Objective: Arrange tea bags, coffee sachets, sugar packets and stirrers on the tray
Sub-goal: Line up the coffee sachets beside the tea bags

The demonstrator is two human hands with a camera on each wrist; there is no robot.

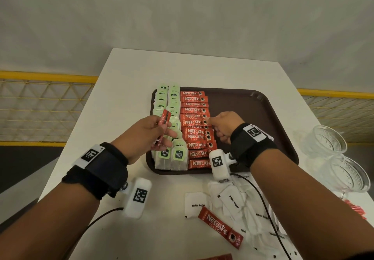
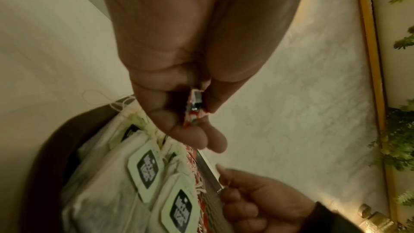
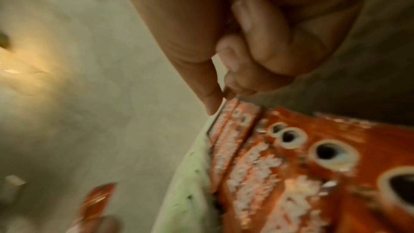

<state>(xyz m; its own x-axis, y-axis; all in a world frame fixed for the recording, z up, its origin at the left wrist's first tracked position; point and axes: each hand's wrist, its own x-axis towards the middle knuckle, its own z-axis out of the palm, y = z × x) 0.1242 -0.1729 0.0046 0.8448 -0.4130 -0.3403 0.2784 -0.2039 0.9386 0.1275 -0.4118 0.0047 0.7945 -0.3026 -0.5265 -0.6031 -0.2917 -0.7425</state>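
Coffee step under way: the left hand (image 1: 145, 136) pinches 1 spare coffee sachet (image 1: 163, 126) above the tea bags (image 1: 172, 130), while the right hand (image 1: 224, 127), fingers curled, nips the end of a sachet in the coffee column (image 1: 197, 128) on the tray (image 1: 263, 118). Next move, I'd judge: seat that sachet square, then bring in the sugar packets (image 1: 238, 203) lying on the table (image 1: 162, 229).
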